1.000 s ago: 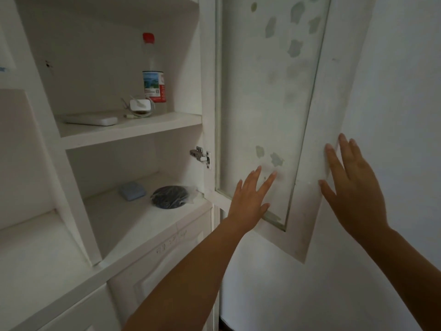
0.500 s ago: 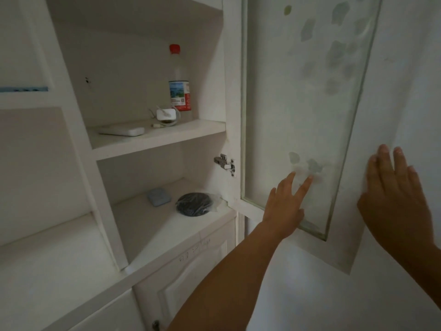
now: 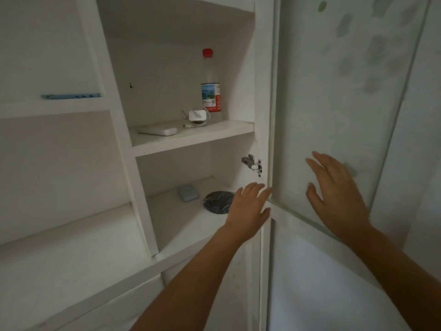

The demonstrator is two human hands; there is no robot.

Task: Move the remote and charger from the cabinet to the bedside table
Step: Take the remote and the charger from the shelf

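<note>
A flat white remote point(image 3: 158, 130) lies on the upper shelf point(image 3: 191, 142) of the white cabinet. Just right of it sits a white charger point(image 3: 197, 116) with its coiled cable. My left hand point(image 3: 249, 210) is raised at the cabinet's right edge, level with the lower shelf, fingers apart and empty. My right hand point(image 3: 336, 194) hovers in front of the frosted glass of the open door point(image 3: 334, 111), fingers spread, holding nothing. Both hands are well below and right of the remote and charger.
A clear bottle point(image 3: 210, 84) with a red cap stands behind the charger. On the lower shelf lie a small blue block point(image 3: 188, 192) and a dark round object in plastic wrap point(image 3: 218, 202). A metal hinge point(image 3: 253, 163) sticks out from the door frame.
My left hand moved left off the door glass to the cabinet's edge. My right hand came left from the door's outer frame onto the glass area. The view shifted right.
</note>
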